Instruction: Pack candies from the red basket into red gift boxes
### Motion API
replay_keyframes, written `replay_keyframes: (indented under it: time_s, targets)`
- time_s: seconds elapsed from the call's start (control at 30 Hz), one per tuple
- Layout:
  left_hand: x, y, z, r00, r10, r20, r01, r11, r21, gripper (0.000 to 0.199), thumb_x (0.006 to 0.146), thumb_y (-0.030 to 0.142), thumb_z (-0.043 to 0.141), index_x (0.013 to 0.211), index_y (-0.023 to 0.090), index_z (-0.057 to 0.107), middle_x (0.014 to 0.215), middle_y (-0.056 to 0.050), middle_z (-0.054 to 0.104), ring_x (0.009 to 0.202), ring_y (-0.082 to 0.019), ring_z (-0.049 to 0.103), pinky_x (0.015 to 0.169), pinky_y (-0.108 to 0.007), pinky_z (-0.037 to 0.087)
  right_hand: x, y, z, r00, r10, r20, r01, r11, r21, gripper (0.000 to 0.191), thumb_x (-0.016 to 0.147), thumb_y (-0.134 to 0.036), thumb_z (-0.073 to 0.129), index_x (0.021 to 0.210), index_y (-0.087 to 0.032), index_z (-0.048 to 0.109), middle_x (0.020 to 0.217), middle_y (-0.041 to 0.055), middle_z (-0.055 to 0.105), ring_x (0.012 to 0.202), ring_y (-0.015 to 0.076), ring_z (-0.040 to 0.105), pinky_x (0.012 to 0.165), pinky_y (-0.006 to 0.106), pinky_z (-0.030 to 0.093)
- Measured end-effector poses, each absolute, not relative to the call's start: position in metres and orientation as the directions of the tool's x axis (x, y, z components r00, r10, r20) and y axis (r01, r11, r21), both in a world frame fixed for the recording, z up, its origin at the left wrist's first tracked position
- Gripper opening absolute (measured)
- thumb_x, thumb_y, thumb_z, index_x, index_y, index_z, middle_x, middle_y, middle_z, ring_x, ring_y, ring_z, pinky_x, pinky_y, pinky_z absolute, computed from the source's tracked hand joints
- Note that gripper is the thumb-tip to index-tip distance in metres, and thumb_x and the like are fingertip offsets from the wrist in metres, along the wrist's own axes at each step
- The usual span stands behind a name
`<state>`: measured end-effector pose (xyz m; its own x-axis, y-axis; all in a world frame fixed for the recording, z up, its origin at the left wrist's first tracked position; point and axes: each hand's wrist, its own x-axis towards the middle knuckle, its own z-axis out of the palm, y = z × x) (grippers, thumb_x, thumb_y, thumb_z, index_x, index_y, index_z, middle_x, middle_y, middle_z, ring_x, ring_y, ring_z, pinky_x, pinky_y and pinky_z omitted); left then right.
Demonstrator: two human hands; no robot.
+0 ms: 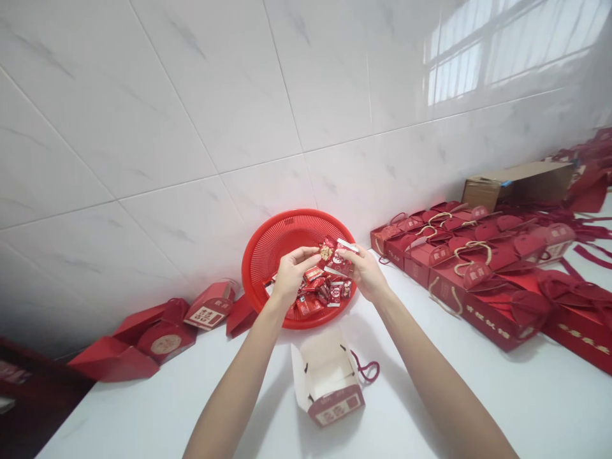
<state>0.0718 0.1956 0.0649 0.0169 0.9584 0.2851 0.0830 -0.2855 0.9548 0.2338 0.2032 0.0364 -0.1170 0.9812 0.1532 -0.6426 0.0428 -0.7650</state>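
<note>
Over a red plastic basket (255,255), my left hand (292,271) pinches a red candy packet (327,250) with a gold pattern. Beside it, my right hand (367,271) grips a red-and-white candy packet (342,260) between thumb and fingers. The two packets are close together, partly overlapping in view. Several wrapped candies (310,305) lie in the basket below my hands. Between my forearms stands an open box (329,376), white inside and dark red outside, with a cord handle (369,370) hanging off its right side.
Rows of red gift boxes (454,280) with cord handles stand on the white table (191,408) at the right. Behind them is a brown cardboard box (521,182). More red boxes (165,341) lie along the tiled wall (167,127) at the left.
</note>
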Motion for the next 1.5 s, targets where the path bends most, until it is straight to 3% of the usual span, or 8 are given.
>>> replay_keyframes:
  time_s: [0.23, 0.33, 0.47, 0.57, 0.73, 0.93, 1.27, 1.5]
  targets:
    - [0.067, 0.191, 0.059, 0.150, 0.944, 0.295, 0.085, -0.310, 0.947, 0.045, 0.070, 0.048, 0.081, 0.102, 0.017, 0.075, 0.103, -0.009, 0.077, 0.095, -0.025, 0.072, 0.086, -0.036, 0.057, 0.236, 0.208, 0.033, -0.254, 0.963, 0.088, -0.649, -0.103, -0.754, 0.025, 0.063, -0.031, 0.083, 0.083, -0.020, 0.071, 0.083, 0.0035, 0.078, 0.076, 0.0217, 0.072, 0.067, 0.031, 0.058]
    - [0.053, 0.192, 0.045, 0.166, 0.924, 0.346, 0.261, -0.379, 0.888, 0.049, 0.075, 0.049, 0.076, 0.113, 0.018, 0.073, 0.105, -0.010, 0.076, 0.097, -0.025, 0.071, 0.087, -0.036, 0.057, 0.240, 0.213, 0.032, -0.193, 0.980, 0.049, -0.679, -0.097, -0.728, 0.020, 0.064, -0.028, 0.080, 0.081, -0.021, 0.070, 0.080, 0.0015, 0.077, 0.073, 0.0204, 0.071, 0.066, 0.030, 0.058]
    - [0.032, 0.198, 0.013, 0.212, 0.880, 0.425, 0.735, -0.430, 0.524, 0.038, 0.067, 0.033, 0.082, 0.104, 0.023, 0.076, 0.101, -0.007, 0.072, 0.099, -0.028, 0.067, 0.092, -0.042, 0.052, 0.246, 0.220, 0.029, -0.098, 0.994, 0.041, -0.690, -0.038, -0.723, 0.017, 0.066, -0.027, 0.076, 0.080, -0.022, 0.069, 0.080, 0.0002, 0.077, 0.073, 0.0191, 0.070, 0.062, 0.028, 0.057]
    - [0.026, 0.204, -0.006, 0.196, 0.890, 0.412, 0.870, -0.351, 0.345, 0.020, 0.073, 0.028, 0.076, 0.093, 0.022, 0.077, 0.095, -0.007, 0.070, 0.097, -0.029, 0.066, 0.090, -0.042, 0.051, 0.247, 0.221, 0.029, -0.083, 0.996, 0.024, -0.683, -0.039, -0.730, 0.015, 0.067, -0.028, 0.074, 0.080, -0.023, 0.068, 0.077, -0.0008, 0.076, 0.071, 0.0185, 0.070, 0.059, 0.027, 0.055]
    - [0.027, 0.215, -0.009, 0.014, 0.869, 0.495, 0.832, -0.285, 0.477, 0.022, 0.090, 0.033, 0.055, 0.083, 0.021, 0.072, 0.087, -0.006, 0.074, 0.083, -0.023, 0.068, 0.079, -0.032, 0.049, 0.247, 0.216, 0.035, -0.100, 0.995, -0.023, -0.725, -0.089, -0.683, 0.012, 0.066, -0.022, 0.074, 0.078, -0.022, 0.070, 0.072, -0.0024, 0.074, 0.064, 0.0158, 0.066, 0.054, 0.024, 0.053]
    - [0.022, 0.219, 0.002, -0.134, 0.866, 0.482, 0.760, -0.222, 0.610, 0.024, 0.086, 0.040, 0.055, 0.074, 0.021, 0.064, 0.073, -0.003, 0.073, 0.070, -0.021, 0.067, 0.072, -0.029, 0.048, 0.246, 0.213, 0.039, -0.073, 0.996, -0.046, -0.752, -0.086, -0.653, 0.010, 0.065, -0.017, 0.073, 0.074, -0.021, 0.071, 0.068, -0.0023, 0.074, 0.058, 0.0148, 0.065, 0.051, 0.023, 0.054]
    - [0.017, 0.222, 0.017, -0.288, 0.846, 0.449, 0.621, -0.192, 0.760, 0.023, 0.085, 0.041, 0.052, 0.082, 0.020, 0.060, 0.073, -0.001, 0.071, 0.047, -0.015, 0.061, 0.056, -0.026, 0.048, 0.245, 0.215, 0.038, -0.077, 0.996, -0.036, -0.756, -0.082, -0.650, 0.011, 0.064, -0.011, 0.072, 0.073, -0.018, 0.070, 0.066, -0.0015, 0.075, 0.057, 0.0141, 0.067, 0.054, 0.023, 0.054]
    - [0.004, 0.227, 0.015, -0.361, 0.795, 0.488, 0.695, -0.120, 0.709, 0.026, 0.089, 0.033, 0.051, 0.105, 0.018, 0.065, 0.093, -0.007, 0.075, 0.065, -0.019, 0.071, 0.075, -0.031, 0.055, 0.244, 0.212, 0.039, -0.064, 0.997, -0.034, -0.737, -0.070, -0.673, 0.008, 0.066, -0.011, 0.072, 0.072, -0.017, 0.070, 0.064, -0.0013, 0.073, 0.056, 0.0145, 0.066, 0.054, 0.025, 0.056]
